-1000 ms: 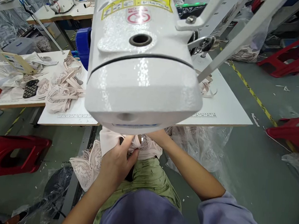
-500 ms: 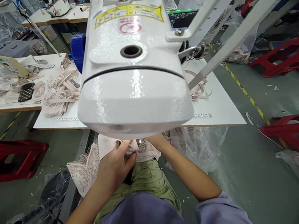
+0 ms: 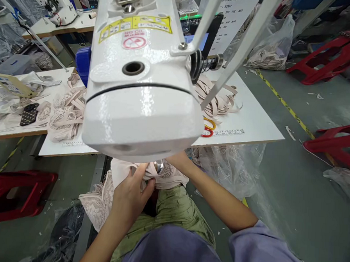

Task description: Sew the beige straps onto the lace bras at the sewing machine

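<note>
The lace garment (image 3: 114,174), pale pink, lies bunched at the near edge of the table (image 3: 251,123). It is tucked under the front of the white sewing machine head (image 3: 141,105) and spills down over the person's lap (image 3: 173,209). The left hand (image 3: 132,193) is closed on it, pinching a fold of the plain fabric just beside a round metal part (image 3: 160,166) under the machine. The right forearm (image 3: 218,196) reaches in from the other side, but the right hand is hidden beneath the machine, so I cannot tell whether it grips anything. Judging by this, the cloth is being set in place at the stitching spot. The next move would call for a flat, taut edge and fingers kept clear of the hidden needle. On the table, a pile of lace pieces (image 3: 64,115) lies to the left and loose straps (image 3: 214,96) to the right.
</note>
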The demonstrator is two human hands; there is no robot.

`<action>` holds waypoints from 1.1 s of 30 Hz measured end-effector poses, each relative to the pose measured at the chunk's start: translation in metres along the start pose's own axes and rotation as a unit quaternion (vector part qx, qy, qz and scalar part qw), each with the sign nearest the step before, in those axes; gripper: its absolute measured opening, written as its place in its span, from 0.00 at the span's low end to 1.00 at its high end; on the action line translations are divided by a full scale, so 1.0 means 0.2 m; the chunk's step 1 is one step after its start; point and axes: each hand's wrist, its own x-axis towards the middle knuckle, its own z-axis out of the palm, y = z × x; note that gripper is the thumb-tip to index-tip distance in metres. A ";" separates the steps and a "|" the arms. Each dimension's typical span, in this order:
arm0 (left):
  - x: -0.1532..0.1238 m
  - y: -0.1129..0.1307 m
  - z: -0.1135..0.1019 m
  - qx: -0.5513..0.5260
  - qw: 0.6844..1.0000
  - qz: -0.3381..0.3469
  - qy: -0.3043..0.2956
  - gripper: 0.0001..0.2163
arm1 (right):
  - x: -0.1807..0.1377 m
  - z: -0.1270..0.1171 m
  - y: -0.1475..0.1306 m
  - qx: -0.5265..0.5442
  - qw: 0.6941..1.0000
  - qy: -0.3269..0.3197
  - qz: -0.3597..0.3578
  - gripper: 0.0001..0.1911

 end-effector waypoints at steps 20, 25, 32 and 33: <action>-0.10 -0.06 0.16 -0.065 0.989 0.060 0.122 0.43 | -0.34 -0.02 -0.09 0.365 0.912 0.060 0.179 0.21; -0.29 0.09 0.33 -0.066 0.974 0.163 0.145 0.46 | -0.53 -0.07 -0.21 0.336 0.919 -0.018 0.205 0.20; -0.45 0.09 0.20 -0.265 0.953 0.143 -0.036 0.26 | -0.68 -0.19 -0.25 0.398 0.866 -0.017 0.301 0.21; -0.42 0.08 0.14 -0.279 0.949 0.146 -0.010 0.20 | -0.68 -0.21 -0.26 0.414 0.858 -0.047 0.300 0.21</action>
